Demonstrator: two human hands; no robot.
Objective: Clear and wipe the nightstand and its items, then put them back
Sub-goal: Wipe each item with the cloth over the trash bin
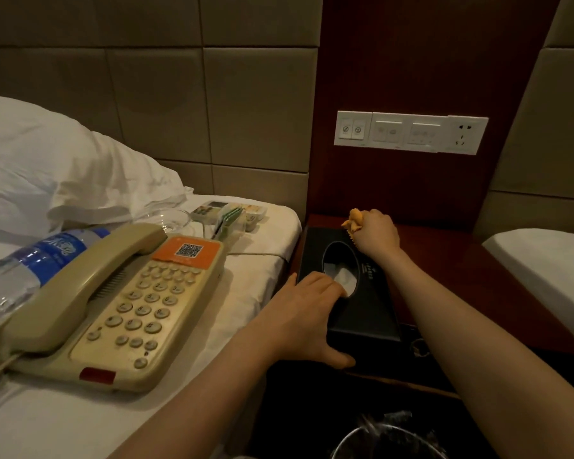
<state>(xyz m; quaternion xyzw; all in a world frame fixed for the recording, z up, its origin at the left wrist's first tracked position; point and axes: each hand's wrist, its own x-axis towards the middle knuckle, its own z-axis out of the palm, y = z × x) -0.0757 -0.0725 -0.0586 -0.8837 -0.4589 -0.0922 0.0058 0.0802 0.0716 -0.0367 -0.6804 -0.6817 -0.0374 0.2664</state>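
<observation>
A black tissue box [365,313] lies on the dark wooden nightstand [478,270]. My left hand [309,313] grips the box's near left corner, fingers reaching its oval opening. My right hand [376,233] is closed around a yellow cloth [352,220] and rests on the box's far end. On the bed [63,422] to the left lie a beige telephone [113,309], a water bottle [30,263], a clear glass [173,220] and a small tray of sachets [229,213].
A white pillow [57,167] sits at the head of the bed. A switch and socket panel [411,132] is on the wall above the nightstand. A bin [388,438] with a dark liner stands below. A second bed's corner [550,260] is at right.
</observation>
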